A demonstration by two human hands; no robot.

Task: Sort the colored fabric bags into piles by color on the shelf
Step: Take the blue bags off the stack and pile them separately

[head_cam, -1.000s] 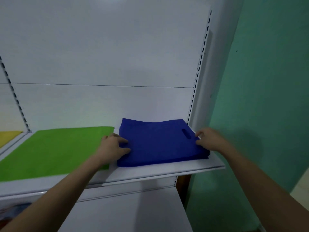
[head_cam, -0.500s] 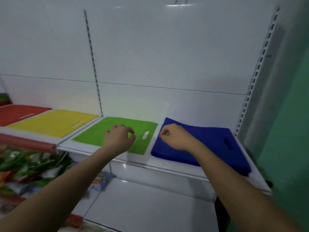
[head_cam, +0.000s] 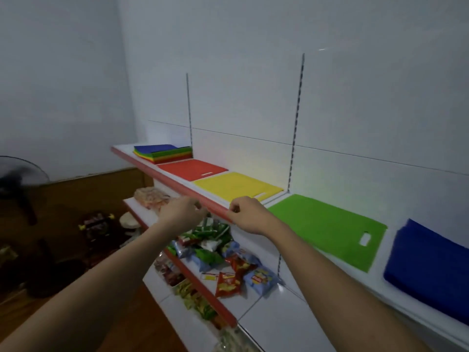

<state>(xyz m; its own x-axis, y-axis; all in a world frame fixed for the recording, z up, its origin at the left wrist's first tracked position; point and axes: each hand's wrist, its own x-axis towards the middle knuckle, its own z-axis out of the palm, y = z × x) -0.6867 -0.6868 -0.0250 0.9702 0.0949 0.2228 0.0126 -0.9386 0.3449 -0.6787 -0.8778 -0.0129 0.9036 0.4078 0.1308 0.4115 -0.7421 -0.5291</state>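
Note:
Along the white shelf (head_cam: pixel 269 203) lie piles of flat fabric bags: a blue pile (head_cam: pixel 431 265) at the right, then green (head_cam: pixel 327 224), yellow (head_cam: pixel 236 185) and red (head_cam: pixel 191 168). A mixed stack (head_cam: pixel 163 152) of blue, green, yellow and red bags sits at the shelf's far left end. My left hand (head_cam: pixel 181 212) and my right hand (head_cam: pixel 245 215) hover in front of the shelf's red front edge, fingers loosely curled, holding nothing.
A lower shelf (head_cam: pixel 203 283) with a red edge carries several snack packets (head_cam: pixel 223 260). A dark fan (head_cam: pixel 19 176) stands at the left against a brown wooden wall base. Slotted uprights (head_cam: pixel 295 128) divide the white back panel.
My view has swung left along the shelf. Both hands left the blue pile and moved left, now in front of the shelf edge near the yellow pile, empty.

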